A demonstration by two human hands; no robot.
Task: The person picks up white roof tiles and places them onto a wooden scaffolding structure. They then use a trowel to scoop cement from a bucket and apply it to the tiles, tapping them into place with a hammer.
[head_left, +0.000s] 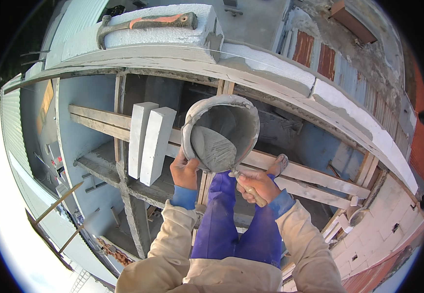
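A round bucket with a mortar-crusted rim is held in front of me, tilted so that its inside shows. My left hand is closed on the bucket's near left rim. In my right hand is a trowel, gripped by its light handle at the near right of the rim. The trowel's blade reaches into the bucket, where grey mortar lies on or against it; the blade's edge cannot be told apart from the mortar. Two long white blocks rest on planks left of the bucket.
Wooden planks span a deep opening below me, with one foot on them. Beyond runs a wall of white blocks with a taut string. A hammer lies on its top block. Concrete beams cross at left.
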